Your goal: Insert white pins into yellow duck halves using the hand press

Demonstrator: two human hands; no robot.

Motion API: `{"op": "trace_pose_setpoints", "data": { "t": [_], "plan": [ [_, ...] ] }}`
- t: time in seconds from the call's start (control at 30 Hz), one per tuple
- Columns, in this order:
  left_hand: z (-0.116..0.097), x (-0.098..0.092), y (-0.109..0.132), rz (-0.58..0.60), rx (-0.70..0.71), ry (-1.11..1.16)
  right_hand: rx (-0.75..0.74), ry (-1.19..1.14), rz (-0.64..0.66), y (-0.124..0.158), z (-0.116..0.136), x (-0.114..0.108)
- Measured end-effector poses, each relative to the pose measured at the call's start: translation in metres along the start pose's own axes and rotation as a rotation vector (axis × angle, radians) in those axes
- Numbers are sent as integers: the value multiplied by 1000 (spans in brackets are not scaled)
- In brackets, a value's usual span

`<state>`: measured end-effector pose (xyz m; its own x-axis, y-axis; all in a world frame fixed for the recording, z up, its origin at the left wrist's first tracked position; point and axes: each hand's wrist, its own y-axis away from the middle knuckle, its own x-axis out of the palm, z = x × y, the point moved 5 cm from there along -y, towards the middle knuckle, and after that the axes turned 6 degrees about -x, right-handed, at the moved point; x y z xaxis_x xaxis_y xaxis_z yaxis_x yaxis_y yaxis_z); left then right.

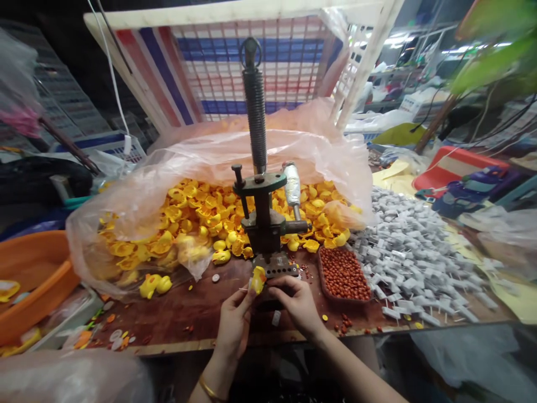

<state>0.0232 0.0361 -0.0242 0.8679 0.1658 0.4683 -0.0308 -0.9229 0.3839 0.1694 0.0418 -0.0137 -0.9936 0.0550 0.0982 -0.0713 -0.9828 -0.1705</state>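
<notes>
My left hand (pixel 234 320) pinches a small yellow toy duck (pixel 258 279) between thumb and fingers, just in front of the hand press. A thin pale pin or wire sticks out to the left beside the thumb. My right hand (pixel 298 307) is closed close to the duck's right side, fingertips pinched; whatever sits between them is too small to make out. Behind both hands stands the dark metal press (pixel 263 215), with a tall spring on top and a wrapped handle (pixel 292 184). At its base is a metal block (pixel 277 268) with a row of holes.
Yellow duck shells (pixel 201 210) fill a clear plastic bag (pixel 138 162) behind the press. To the right are a tray of reddish-brown beads (pixel 346 274) and a heap of grey plastic parts (pixel 411 252). An orange basin (pixel 37 285) stands left; a white crate (pixel 251 17) rises behind.
</notes>
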Motion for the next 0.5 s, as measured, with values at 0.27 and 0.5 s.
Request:
{"op": "trace_pose_setpoints", "data": {
  "t": [0.27, 0.5],
  "plan": [
    [-9, -4, -19, 29, 46, -274, -222, 356, 106, -19, -3, 1],
    [-27, 9, -68, 163, 396, -868, -228, 339, -203, -97, 19, -49]
  ]
}}
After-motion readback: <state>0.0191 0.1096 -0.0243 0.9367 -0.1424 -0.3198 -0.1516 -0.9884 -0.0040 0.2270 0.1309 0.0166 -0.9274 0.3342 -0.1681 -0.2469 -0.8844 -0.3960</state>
